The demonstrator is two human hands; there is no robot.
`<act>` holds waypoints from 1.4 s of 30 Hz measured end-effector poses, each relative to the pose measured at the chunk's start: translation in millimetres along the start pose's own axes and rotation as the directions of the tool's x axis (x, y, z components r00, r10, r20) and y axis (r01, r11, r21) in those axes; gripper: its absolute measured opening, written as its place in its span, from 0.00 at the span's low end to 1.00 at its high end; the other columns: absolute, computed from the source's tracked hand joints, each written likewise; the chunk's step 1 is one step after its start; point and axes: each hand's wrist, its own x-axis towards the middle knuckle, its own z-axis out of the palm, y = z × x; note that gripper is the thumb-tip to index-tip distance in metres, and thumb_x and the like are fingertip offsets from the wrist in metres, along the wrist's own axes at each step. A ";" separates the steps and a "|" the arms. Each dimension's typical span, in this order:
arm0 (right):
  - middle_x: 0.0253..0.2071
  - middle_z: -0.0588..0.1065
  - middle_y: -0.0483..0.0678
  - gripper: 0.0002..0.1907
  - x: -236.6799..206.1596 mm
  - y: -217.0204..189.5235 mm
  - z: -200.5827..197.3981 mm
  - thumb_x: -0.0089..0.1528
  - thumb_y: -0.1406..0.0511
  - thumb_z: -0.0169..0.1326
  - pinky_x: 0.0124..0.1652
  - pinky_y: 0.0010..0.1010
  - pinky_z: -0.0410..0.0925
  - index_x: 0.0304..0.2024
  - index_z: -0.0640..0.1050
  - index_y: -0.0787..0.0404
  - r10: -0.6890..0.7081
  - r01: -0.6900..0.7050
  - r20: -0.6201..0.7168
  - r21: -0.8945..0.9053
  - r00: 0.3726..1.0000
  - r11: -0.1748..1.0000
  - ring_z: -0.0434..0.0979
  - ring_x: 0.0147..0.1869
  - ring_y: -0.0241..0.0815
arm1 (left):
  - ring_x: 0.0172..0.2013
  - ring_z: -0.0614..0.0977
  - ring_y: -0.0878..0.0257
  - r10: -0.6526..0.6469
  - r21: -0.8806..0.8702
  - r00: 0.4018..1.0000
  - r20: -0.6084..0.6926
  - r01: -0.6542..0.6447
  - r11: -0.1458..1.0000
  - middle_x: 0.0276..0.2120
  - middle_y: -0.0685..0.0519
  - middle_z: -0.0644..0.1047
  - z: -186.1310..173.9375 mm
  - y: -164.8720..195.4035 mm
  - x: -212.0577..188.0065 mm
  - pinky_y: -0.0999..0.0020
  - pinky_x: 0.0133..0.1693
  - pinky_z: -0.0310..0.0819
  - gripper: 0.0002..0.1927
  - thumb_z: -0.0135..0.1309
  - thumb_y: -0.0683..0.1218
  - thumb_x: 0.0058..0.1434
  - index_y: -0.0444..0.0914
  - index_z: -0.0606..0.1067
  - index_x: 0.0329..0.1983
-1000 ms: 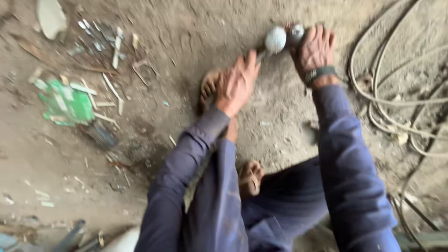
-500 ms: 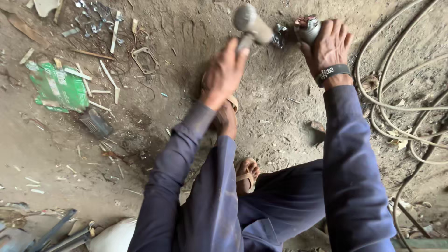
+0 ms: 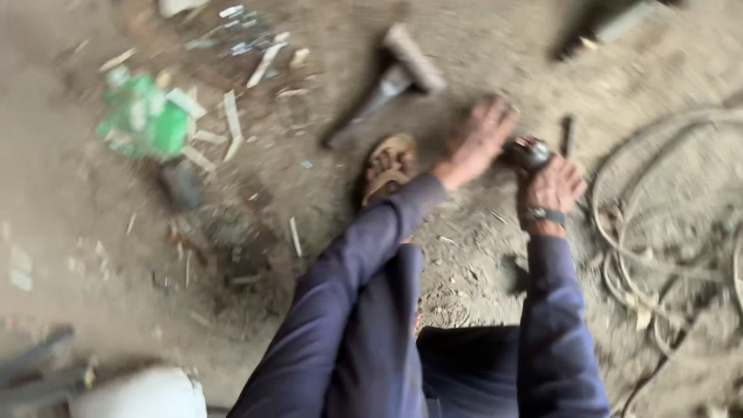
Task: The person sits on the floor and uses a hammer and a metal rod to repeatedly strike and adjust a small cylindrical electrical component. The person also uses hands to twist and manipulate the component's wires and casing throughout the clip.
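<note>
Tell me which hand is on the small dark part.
The right hand, the one with the wrist strap, grips the dark part. The left hand is beside it; blur hides whether it touches.

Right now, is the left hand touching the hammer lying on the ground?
Apart. The head view shows the left hand by the dark round part in the right hand, with bare dirt between it and the hammer.
</note>
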 end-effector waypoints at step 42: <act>0.56 0.73 0.59 0.34 17.6 -3.8 -2.3 0.64 0.42 0.53 0.64 0.51 0.61 0.58 0.73 0.60 0.072 -0.073 0.145 0.005 0.987 0.997 0.69 0.66 0.60 | 0.36 0.79 0.66 -0.828 -0.873 0.556 -0.071 0.367 0.321 0.40 0.56 0.79 -103.8 -104.2 -127.4 0.72 0.35 0.71 0.18 0.64 0.45 0.61 0.37 0.76 0.52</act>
